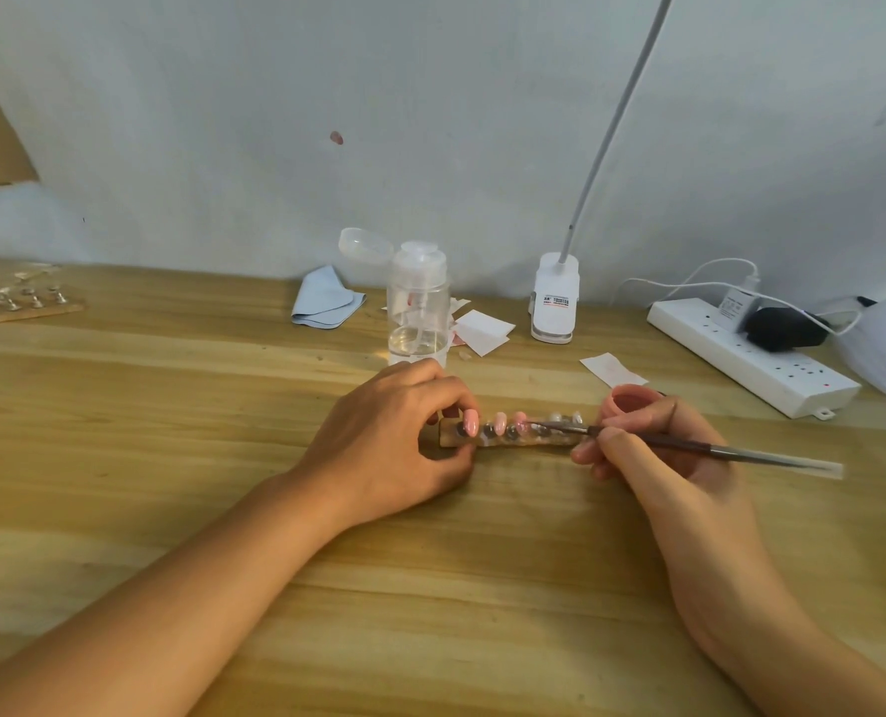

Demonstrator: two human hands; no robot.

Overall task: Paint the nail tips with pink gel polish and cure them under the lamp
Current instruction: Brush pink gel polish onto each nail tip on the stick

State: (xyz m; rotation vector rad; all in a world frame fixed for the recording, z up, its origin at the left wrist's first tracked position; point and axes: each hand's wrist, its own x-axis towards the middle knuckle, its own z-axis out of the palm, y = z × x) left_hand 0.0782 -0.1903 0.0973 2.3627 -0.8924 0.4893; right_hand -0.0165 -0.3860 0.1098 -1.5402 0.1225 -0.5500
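On holder strip [508, 442], three pink tips [499, 421]

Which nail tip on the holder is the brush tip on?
The third nail tip along the holder from the left hand: the last pink one, bordering the unpainted tips. The right hand's brush meets it.

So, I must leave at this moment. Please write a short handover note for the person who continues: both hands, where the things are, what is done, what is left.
Left hand grips the left end of the nail tip holder on the table.
Right hand holds the thin brush, bristles on the third tip from the left.
Pink gel pot stands open behind the right hand; clip-on lamp farther back.
Done: two leftmost tips look pink.
Left: finish the third, paint the paler tips, then cure.
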